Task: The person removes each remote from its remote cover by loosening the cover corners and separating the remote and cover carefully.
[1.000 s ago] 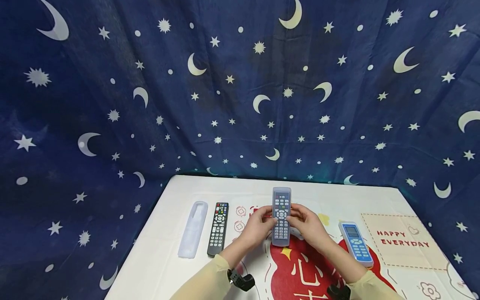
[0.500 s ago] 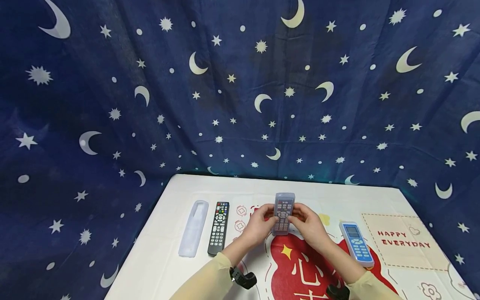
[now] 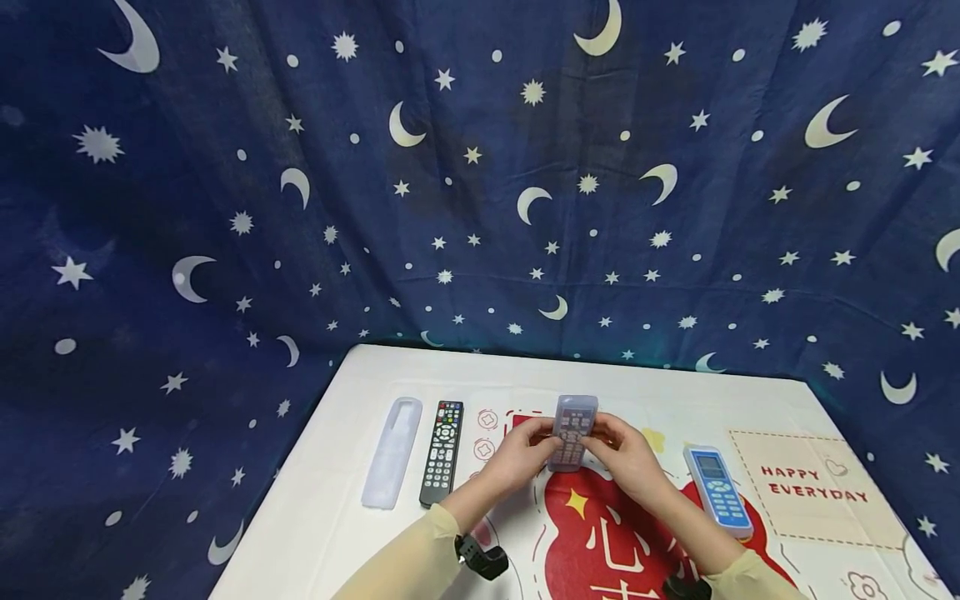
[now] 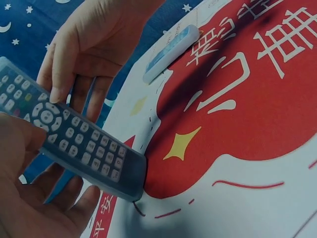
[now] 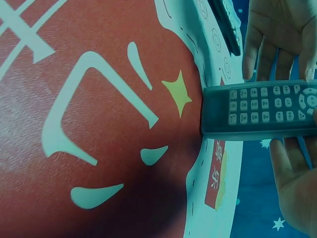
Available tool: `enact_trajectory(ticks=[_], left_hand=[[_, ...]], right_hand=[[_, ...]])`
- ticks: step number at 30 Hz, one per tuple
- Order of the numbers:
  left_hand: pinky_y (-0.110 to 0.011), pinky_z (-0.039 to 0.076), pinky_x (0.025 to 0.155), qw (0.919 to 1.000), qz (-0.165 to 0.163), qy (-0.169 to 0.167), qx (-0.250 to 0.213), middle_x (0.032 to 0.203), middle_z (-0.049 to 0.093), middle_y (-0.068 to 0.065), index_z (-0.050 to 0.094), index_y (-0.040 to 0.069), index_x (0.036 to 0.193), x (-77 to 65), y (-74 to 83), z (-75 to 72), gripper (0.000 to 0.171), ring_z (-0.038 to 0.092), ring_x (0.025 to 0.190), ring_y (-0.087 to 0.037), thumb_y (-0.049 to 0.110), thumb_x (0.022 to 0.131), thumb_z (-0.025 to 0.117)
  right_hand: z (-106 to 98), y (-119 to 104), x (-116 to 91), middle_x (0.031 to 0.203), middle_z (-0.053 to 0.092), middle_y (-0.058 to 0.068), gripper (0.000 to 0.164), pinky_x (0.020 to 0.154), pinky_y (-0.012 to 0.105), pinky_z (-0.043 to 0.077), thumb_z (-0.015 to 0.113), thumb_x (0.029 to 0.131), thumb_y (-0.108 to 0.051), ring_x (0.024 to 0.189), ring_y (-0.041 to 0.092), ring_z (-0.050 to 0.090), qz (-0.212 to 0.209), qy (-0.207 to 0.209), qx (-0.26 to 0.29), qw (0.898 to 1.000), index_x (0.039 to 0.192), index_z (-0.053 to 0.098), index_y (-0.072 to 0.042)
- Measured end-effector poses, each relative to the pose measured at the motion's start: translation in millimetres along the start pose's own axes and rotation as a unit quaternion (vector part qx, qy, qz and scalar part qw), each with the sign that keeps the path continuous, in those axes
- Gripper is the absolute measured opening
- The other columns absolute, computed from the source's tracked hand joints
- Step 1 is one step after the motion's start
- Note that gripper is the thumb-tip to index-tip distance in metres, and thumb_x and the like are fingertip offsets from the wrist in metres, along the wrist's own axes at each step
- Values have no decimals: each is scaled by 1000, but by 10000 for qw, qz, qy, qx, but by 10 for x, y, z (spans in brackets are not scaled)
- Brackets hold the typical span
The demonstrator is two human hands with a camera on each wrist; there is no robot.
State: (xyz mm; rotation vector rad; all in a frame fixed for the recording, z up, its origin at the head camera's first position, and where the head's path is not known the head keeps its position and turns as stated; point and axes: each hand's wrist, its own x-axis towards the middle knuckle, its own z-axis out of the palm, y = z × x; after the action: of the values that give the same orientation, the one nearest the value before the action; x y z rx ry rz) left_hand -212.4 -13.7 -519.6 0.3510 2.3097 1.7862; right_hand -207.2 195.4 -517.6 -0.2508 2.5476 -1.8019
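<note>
Both hands hold one remote control (image 3: 573, 425) in a translucent sleeve above the middle of the table, its far end tilted up. My left hand (image 3: 517, 457) grips its left edge, thumb on the front and fingers behind. From the other edge my right hand (image 3: 626, 457) pinches it the same way. In the left wrist view the remote control (image 4: 89, 144) shows rows of pale buttons and a round pad, with the sleeve reaching past its lower end. The right wrist view also has the sleeved remote control (image 5: 267, 110) between both hands.
Left of the hands lie a translucent remote sleeve (image 3: 392, 454) and a black remote control (image 3: 442, 454) with coloured buttons. A blue-faced, white-edged remote (image 3: 718, 492) lies at the right. The table (image 3: 330, 533) has a printed cloth; a starry curtain (image 3: 480, 208) hangs behind.
The held remote control has tilted, so its face looks shorter in the head view. Both hands keep their hold on it. The head view has shifted slightly.
</note>
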Motion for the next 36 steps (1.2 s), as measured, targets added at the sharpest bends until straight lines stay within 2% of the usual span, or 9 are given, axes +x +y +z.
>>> enact_trajectory(ticks=[6, 12, 15, 18, 22, 24, 29, 32, 36], left_hand=[[-47, 55, 95, 9971, -295, -103, -694, 128, 66, -7, 65, 8, 135, -78, 0, -37, 36, 63, 117, -26, 23, 103, 58], [-48, 61, 81, 9833, -1150, -73, -1408, 116, 65, -16, 60, -3, 131, -169, 14, -52, 47, 69, 99, -35, 34, 103, 59], [-41, 62, 72, 9675, -1812, -357, -1727, 115, 65, -20, 52, -4, 137, -216, -4, -60, 60, 73, 86, -32, 44, 102, 59], [-38, 62, 72, 9445, -2291, -859, -2190, 114, 66, -29, 53, -8, 135, -256, -48, -50, 63, 75, 80, -27, 46, 103, 57], [-35, 60, 80, 9194, -2365, -1314, -2857, 108, 71, -28, 59, -11, 124, -289, -115, 6, 46, 75, 86, -24, 31, 104, 57], [-33, 59, 81, 9138, -2273, -1374, -3074, 102, 73, -24, 58, -10, 124, -303, -135, 36, 36, 75, 89, -22, 20, 104, 58], [-30, 61, 69, 9362, -1900, -1182, -2709, 97, 74, -15, 53, -6, 134, -336, -166, 84, 39, 75, 83, -21, 7, 98, 63], [-32, 61, 64, 9535, -1655, -989, -2315, 99, 74, -13, 47, -4, 143, -336, -177, 102, 50, 74, 80, -22, 4, 96, 65], [-37, 62, 65, 9695, -1366, -750, -1894, 101, 71, -12, 40, -3, 151, -307, -200, 129, 62, 73, 80, -25, 1, 95, 67]], right_hand=[[-34, 18, -50, 121, 70, 8, 37, 97, 36, 52, 71, 97, -14, 111, 24, 64, 109, -204, -9, 9997, 133, 65, -8], [-85, 44, -115, 124, 68, 10, 40, 94, 33, 55, 74, 94, -15, 118, 32, 62, 112, -631, 107, 9979, 132, 65, -9], [-123, 54, -167, 124, 67, 11, 37, 91, 29, 56, 74, 93, -15, 115, 34, 63, 170, -969, 99, 9951, 129, 66, -11], [-146, 62, -228, 124, 65, 12, 33, 89, 27, 55, 73, 93, -14, 112, 34, 63, 104, -1390, 138, 9901, 126, 67, -12], [-148, 85, -308, 131, 61, 14, 28, 93, 26, 53, 71, 95, -13, 117, 34, 59, -152, -1975, 311, 9797, 123, 69, -12], [-147, 97, -345, 137, 57, 15, 28, 99, 27, 51, 69, 96, -9, 125, 35, 55, -191, -2155, 340, 9757, 123, 69, -12], [-128, 89, -384, 151, 47, 16, 49, 108, 42, 45, 63, 93, -8, 138, 41, 44, 650, -1761, 333, 9817, 142, 58, -15], [-90, 93, -365, 154, 44, 20, 62, 108, 50, 46, 65, 98, -21, 139, 42, 44, 1256, -1466, 608, 9793, 155, 42, -15], [-36, 125, -324, 151, 46, 24, 78, 102, 49, 51, 69, 98, -28, 130, 37, 55, 1401, -1430, 877, 9758, 160, 27, -7]])
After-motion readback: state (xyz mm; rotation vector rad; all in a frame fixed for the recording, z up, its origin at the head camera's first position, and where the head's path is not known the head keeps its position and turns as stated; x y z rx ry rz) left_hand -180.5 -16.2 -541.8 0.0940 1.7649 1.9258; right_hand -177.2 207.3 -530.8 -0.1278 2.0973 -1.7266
